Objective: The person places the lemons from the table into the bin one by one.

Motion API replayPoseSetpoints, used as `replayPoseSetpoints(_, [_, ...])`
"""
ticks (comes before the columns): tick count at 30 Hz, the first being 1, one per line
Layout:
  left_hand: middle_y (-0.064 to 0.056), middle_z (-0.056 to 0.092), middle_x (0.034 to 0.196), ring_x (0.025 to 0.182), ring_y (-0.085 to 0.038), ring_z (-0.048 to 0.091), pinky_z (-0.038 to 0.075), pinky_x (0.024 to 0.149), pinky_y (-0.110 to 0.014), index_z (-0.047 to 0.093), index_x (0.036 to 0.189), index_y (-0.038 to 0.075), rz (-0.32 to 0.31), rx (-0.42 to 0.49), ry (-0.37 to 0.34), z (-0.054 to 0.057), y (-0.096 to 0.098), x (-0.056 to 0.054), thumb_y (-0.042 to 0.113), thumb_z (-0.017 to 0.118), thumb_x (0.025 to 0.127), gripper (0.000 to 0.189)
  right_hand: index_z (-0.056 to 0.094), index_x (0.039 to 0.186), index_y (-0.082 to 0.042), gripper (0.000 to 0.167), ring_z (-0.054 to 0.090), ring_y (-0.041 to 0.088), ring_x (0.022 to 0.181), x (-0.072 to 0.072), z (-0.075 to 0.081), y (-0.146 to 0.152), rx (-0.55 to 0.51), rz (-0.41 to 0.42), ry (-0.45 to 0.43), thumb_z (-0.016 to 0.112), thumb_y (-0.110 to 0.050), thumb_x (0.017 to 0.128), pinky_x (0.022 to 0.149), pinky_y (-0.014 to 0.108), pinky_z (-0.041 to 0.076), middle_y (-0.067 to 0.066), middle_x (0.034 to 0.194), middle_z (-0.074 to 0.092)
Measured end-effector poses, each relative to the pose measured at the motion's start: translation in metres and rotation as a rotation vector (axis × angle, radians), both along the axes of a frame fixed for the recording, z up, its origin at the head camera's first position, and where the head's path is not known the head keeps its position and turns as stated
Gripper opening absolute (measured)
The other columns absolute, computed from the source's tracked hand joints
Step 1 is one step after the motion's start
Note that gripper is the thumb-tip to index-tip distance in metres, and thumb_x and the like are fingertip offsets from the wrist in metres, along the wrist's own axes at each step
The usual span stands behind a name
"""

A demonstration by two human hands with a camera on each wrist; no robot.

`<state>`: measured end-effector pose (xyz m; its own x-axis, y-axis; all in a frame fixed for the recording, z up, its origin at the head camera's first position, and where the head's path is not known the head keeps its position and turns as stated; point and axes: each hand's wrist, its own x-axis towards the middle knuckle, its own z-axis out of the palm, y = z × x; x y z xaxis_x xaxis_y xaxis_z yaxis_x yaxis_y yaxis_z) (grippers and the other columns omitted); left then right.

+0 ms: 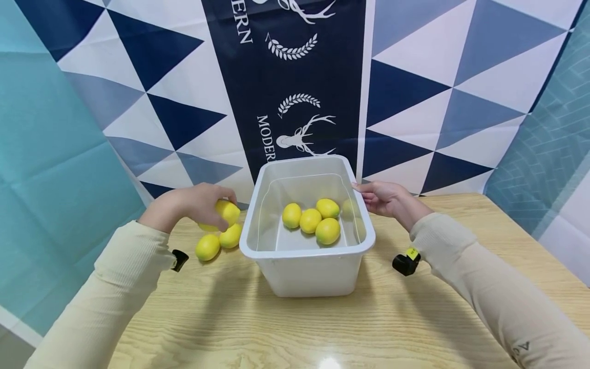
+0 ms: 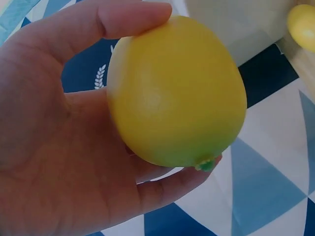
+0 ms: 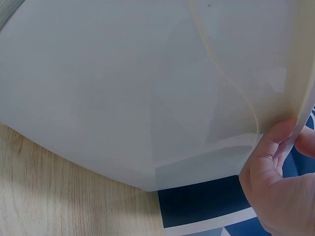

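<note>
My left hand (image 1: pixel 201 206) grips a yellow lemon (image 2: pixel 177 93), its thumb and fingers curled round the fruit's sides. A small green tip shows at one end of this lemon. Just below that hand, a pair of lemons (image 1: pixel 207 247) lies on the table, left of a white plastic bin (image 1: pixel 313 274). Inside the bin, several more lemons (image 1: pixel 328 231) sit grouped on the floor toward the right side. My right hand (image 1: pixel 384 199) pinches the bin's right rim, thumb on one face and fingers on the other, as the right wrist view (image 3: pixel 275 182) shows.
The bin stands on a light wooden table (image 1: pixel 304 333), close to a patterned cloth backdrop (image 1: pixel 295 77) at the back. Black wrist cameras (image 1: pixel 406 263) hang below both sleeves. Teal cloth (image 1: pixel 60 128) covers the left side.
</note>
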<state>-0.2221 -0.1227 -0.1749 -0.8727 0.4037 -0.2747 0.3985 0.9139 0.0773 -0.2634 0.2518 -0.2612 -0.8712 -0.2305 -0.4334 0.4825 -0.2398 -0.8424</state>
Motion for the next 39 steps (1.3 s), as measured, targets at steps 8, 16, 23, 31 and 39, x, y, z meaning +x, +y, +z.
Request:
replayPoseSetpoints(8, [-0.009,0.062,0.108,0.092,-0.025,0.054,0.048,0.075,-0.032,0.058,0.117,0.017,-0.033,0.021,0.037,0.004,0.01,-0.005,0.022,0.073,0.075,0.045,0.046,0.109,-0.009,0.015,0.067,0.006,0.074,-0.002,-0.002,0.001,-0.022,0.016,0.01,0.053,-0.015,0.097,0.076,0.018,0.058,-0.001,0.075,0.07])
replayPoseSetpoints(16, [-0.009,0.061,0.115,0.096,-0.025,0.054,0.048,0.08,-0.035,0.057,0.12,0.017,-0.062,0.015,0.072,0.005,0.026,-0.008,0.025,0.073,0.075,0.049,0.048,0.105,-0.009,0.014,0.065,0.006,0.075,0.0,-0.002,0.0,-0.022,0.004,-0.007,0.056,-0.013,0.095,0.078,0.018,0.057,-0.001,0.079,0.068])
replayPoseSetpoints(23, [-0.009,0.06,0.116,0.099,-0.026,0.054,0.05,0.084,-0.036,0.057,0.122,0.016,-0.051,0.019,0.07,0.008,0.04,-0.011,0.023,0.073,0.074,0.051,0.047,0.107,-0.01,0.016,0.065,0.006,0.075,-0.002,-0.002,0.001,0.0,-0.01,-0.003,0.056,-0.016,0.096,0.077,0.017,0.057,-0.001,0.078,0.068])
replayPoseSetpoints(31, [-0.007,0.058,0.119,0.104,-0.025,0.052,0.049,0.09,-0.04,0.056,0.124,0.018,-0.018,-0.024,-0.008,0.013,0.055,-0.017,0.026,0.072,0.074,0.053,0.048,0.108,-0.011,0.017,0.066,0.007,0.075,-0.002,-0.001,0.001,0.008,-0.023,-0.009,0.057,-0.017,0.095,0.077,0.019,0.058,-0.001,0.078,0.069])
replayPoseSetpoints(39, [-0.004,0.058,0.118,0.103,-0.024,0.053,0.049,0.089,-0.037,0.056,0.122,0.02,-0.035,0.0,-0.033,0.011,0.069,-0.02,0.027,0.072,0.075,0.051,0.048,0.107,-0.011,0.015,0.065,0.007,0.073,-0.001,-0.002,0.0,0.013,-0.032,-0.011,0.056,-0.016,0.096,0.072,0.018,0.058,-0.001,0.076,0.069])
